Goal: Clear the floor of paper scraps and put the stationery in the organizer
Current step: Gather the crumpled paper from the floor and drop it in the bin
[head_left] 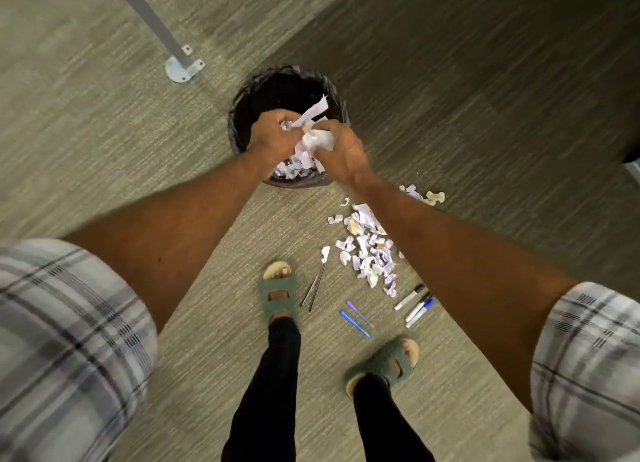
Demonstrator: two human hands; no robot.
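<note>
My left hand and my right hand are together above a black lined waste bin, both closed on a bunch of white and lilac paper scraps. More scraps lie inside the bin. A pile of paper scraps remains on the carpet to the right, partly hidden by my right forearm. Below the pile lie white markers, two blue pens and two thin dark pencils. No organizer is in view.
A grey metal table leg with a round foot plate stands left of the bin. My feet in green sandals stand among the pens. A grey object's corner shows at the right edge.
</note>
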